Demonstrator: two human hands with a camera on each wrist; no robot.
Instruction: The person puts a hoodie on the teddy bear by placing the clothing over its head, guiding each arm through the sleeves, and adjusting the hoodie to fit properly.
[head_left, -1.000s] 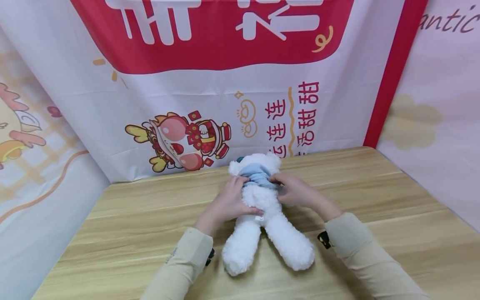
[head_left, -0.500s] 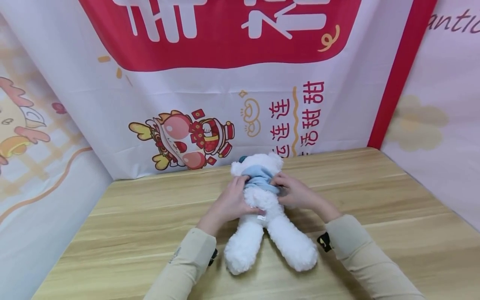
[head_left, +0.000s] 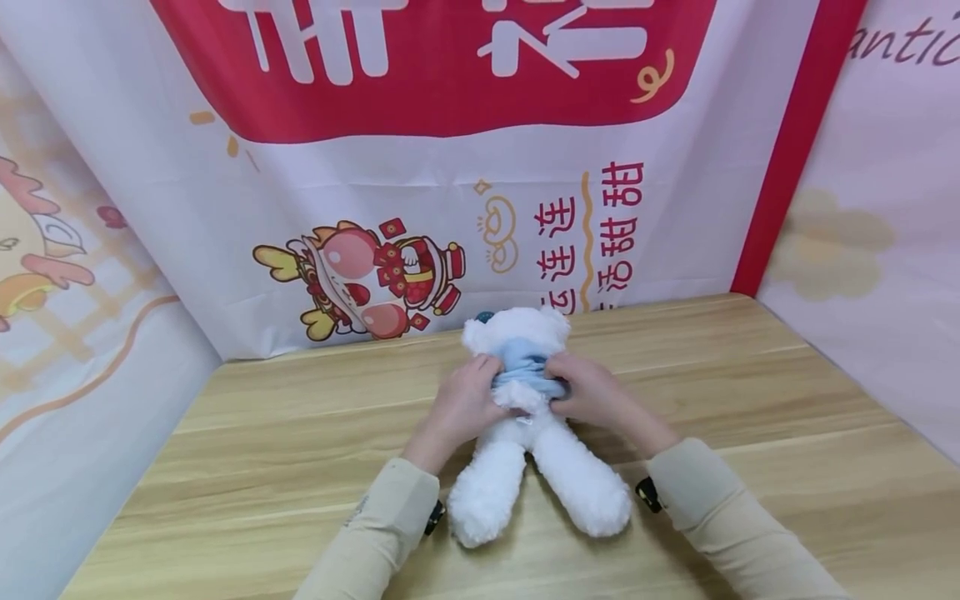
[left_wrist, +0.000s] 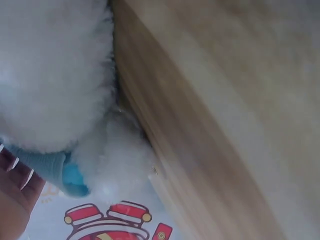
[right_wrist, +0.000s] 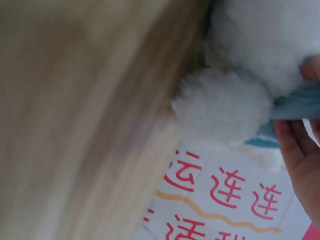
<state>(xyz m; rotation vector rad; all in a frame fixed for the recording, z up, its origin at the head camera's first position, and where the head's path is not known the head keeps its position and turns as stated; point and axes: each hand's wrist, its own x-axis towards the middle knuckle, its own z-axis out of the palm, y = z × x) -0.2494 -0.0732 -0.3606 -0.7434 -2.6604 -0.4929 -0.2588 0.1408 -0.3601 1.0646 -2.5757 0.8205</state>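
Note:
A white fluffy plush toy (head_left: 581,492) lies on the wooden table with its legs toward me. Bunched around its upper body is a small light blue top (head_left: 519,354), which shows as ribbed cloth in the left wrist view. On the left side of the toy, my left hand (head_left: 467,398) grips the top's lower edge, its thumb low on the body. Opposite it, my right hand (head_left: 592,390) pinches the other side of that edge; in the right wrist view the blue cloth (right_wrist: 295,104) runs between thumb and fingers. The toy's face is out of sight.
The wooden table (head_left: 300,450) ends at a white and red printed cloth (head_left: 420,175) hanging behind it, close to the toy's head. More printed cloth hangs at left and right. A small dark teal piece (head_left: 485,317) sits at the toy's head.
The lower edge of the blue top has come a little down the toy's body toward its legs, with both hands at its sides. The head view has shifted slightly.

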